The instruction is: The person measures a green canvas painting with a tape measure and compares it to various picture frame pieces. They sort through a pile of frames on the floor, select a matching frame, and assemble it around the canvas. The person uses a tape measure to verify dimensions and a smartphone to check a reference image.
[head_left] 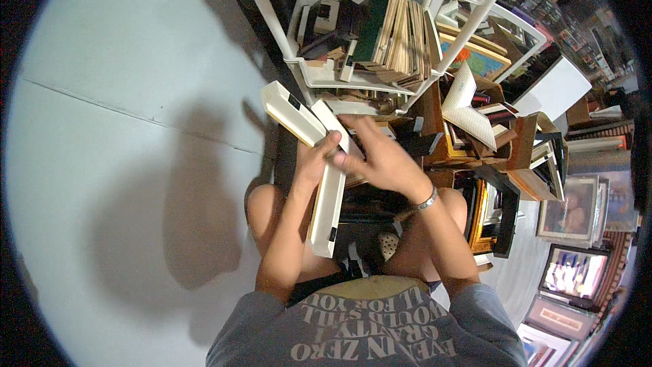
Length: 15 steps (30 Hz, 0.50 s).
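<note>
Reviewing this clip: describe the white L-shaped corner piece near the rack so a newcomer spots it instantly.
Find the white rack at the top, then the cardboard box just right of its lower end, beyond the right hand. Over that box sits the white corner piece. Its two wide, finely patterned arms form an L, unlike the plain, flat white panel to its right.

Left hand (315, 159) curled, blurred right hand (387, 163) just beside, thumb and fingers (364, 129) apart.

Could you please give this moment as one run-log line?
left hand: holding white frame moulding | right hand: blurred, beside it, contact unclear | ahead: white shelving
</note>
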Motion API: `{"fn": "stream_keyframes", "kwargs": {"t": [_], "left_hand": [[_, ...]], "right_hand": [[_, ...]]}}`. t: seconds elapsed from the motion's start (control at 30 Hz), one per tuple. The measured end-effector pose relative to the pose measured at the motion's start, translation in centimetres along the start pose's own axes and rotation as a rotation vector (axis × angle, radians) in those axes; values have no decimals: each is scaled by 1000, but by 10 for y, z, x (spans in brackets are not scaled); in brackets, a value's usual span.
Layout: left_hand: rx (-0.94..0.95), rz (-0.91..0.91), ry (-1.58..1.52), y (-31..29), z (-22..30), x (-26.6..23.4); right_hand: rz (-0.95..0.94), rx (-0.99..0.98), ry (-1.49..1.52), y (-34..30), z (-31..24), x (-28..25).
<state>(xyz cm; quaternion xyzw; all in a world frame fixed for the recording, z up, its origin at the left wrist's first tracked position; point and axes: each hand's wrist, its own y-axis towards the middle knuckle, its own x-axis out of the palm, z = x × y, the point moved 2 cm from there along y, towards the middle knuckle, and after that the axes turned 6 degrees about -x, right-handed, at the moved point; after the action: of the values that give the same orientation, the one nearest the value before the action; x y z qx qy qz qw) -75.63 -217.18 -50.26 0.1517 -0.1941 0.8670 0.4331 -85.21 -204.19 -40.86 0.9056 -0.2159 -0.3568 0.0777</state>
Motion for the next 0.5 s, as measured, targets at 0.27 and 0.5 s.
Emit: {"fn": "stream_keyframes", "kwargs": {"t": [0.27, 0.5], "left_hand": [[20, -44, 121, 9, -4, 6], [0, 4, 131, 5, -4, 10]], "right_hand": [[78, 181, 189, -18, 42, 31], [50, 329, 173, -12, 39, 27]]}}
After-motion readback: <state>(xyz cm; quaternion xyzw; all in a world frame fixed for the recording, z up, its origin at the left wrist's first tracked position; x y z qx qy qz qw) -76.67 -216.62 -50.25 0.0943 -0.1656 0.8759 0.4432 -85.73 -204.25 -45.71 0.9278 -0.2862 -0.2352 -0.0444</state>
